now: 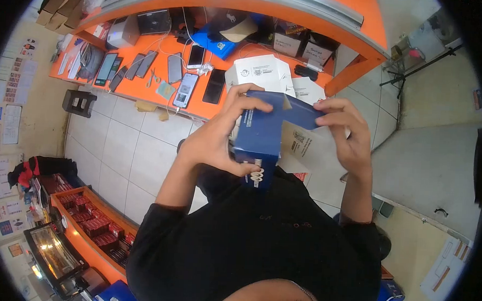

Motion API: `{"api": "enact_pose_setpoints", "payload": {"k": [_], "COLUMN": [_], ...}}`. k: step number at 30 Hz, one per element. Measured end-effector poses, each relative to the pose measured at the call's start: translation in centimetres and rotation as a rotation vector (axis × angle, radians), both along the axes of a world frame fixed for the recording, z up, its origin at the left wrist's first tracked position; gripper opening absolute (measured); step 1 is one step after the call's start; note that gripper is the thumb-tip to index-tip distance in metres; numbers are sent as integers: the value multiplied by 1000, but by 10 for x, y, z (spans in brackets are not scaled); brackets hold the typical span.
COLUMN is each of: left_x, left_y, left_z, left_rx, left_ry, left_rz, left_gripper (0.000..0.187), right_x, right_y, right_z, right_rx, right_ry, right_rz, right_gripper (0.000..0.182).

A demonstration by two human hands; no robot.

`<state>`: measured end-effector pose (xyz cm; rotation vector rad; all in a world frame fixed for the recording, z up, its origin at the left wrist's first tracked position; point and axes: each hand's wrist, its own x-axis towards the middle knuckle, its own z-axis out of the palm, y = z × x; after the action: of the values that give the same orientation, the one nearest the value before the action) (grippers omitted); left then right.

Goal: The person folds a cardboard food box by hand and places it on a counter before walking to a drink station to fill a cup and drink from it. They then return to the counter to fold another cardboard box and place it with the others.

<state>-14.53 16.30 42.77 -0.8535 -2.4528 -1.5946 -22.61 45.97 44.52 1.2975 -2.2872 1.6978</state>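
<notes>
A dark blue cardboard box (259, 131) with white lettering on its lower end is held up in front of my chest. My left hand (217, 132) is closed around its left side, fingers over the top and thumb near the lettered end. With its fingertips, my right hand (350, 135) pinches the blue flap standing out from the box's right side. The box is open on that side, and a pale inner panel with small dark print shows below the flap. Unfolded white cartons (258, 70) lie on the orange desk (141, 100) just beyond the box.
Several phones, scissors (150, 80) and cables lie on the desk's left part. A cap (237, 25), a blue packet (213, 43) and labelled boxes (316, 49) stand under the shelf. An orange bin (64, 194) of small red boxes is at lower left. A black stool (79, 103) stands on the tiles.
</notes>
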Motion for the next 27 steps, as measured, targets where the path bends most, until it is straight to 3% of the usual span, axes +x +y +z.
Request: {"api": "enact_pose_setpoints", "payload": {"k": [2,4,7,10,12,15,20,22,23,25,26,27], "left_x": [0,5,5,4,4,2,-9,-14,-17,-23,-22,-21], "left_y": [-1,8,19,19,16,22,29,22,16,2,2,6], "left_z": [3,5,-8,-15,-12,-7,-21,-50,-62,-84,-96,-108], "left_rx": [-44,-176,-134,65,-13,-134,-114,615,618,1155,1160,1147], "left_ry": [-18,10,-6,-67,-20,32,181,-319,-318,-899,-897,-986], "left_rz": [-41,84,258,219,205,230,381,451,462,539,546,549], "left_gripper": [99,98,98,99,99,99,90,78,78,70,70,71], "right_x": [-10,-12,-3,-4,-15,-12,1,4,3,0,3,8], "right_y": [4,0,-13,-12,-3,-11,-31,-33,-31,-25,-30,-36], "right_z": [-13,-13,5,9,5,14,8,-13,-20,-33,-38,-42], "right_rx": [-51,-100,49,157,116,210,44,-341,-337,-30,-27,76], "right_ry": [-50,-102,110,159,17,146,-41,-659,-663,-385,-388,-198], "right_rz": [0,-2,91,93,87,182,294,379,388,336,344,243], "right_gripper": [31,31,34,41,44,39,45,44,44,47,47,51]}}
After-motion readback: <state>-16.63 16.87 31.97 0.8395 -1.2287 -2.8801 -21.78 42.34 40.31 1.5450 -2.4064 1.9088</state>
